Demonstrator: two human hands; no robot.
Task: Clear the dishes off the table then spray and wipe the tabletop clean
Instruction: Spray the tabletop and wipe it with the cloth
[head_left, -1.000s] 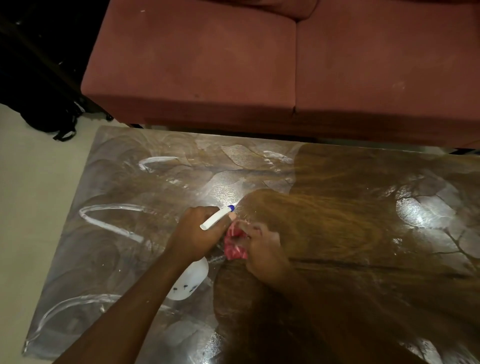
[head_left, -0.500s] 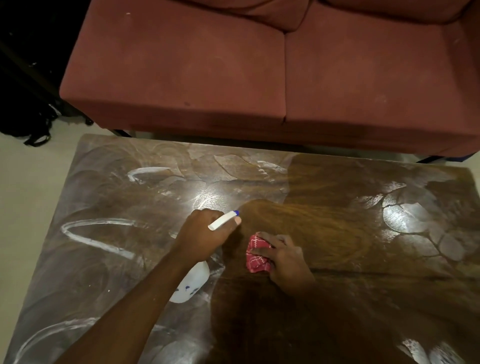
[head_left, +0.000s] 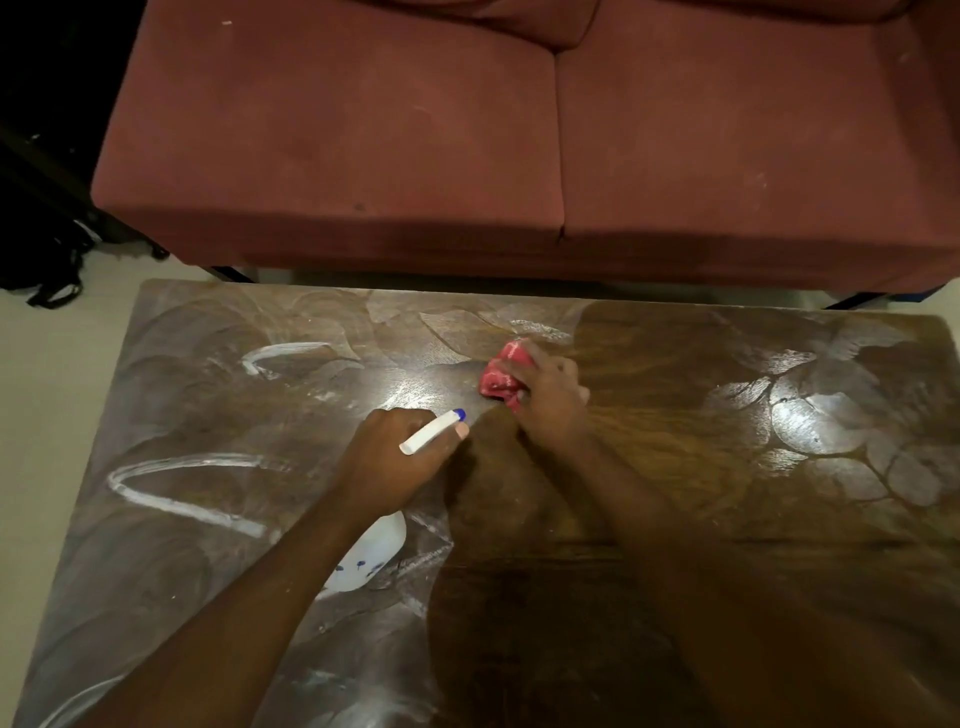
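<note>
A dark wooden table (head_left: 727, 467) fills the lower view. Its left half carries whitish streaks and smears; a broad band in the middle looks darker and wiped. My left hand (head_left: 384, 467) grips a white spray bottle (head_left: 374, 556), whose white head with a blue nozzle tip (head_left: 434, 430) points right. The bottle's body shows below my wrist. My right hand (head_left: 545, 400) presses a crumpled red cloth (head_left: 498, 379) onto the tabletop toward the far edge, just beyond the nozzle. No dishes are visible on the table.
A dark red sofa (head_left: 467, 145) stands right behind the table's far edge. A black bag (head_left: 41, 260) lies on the pale floor (head_left: 47, 395) at the far left.
My right hand has pushed the red cloth away from me, from beside the nozzle up toward the far edge. The left hand and bottle stay about where they were.
</note>
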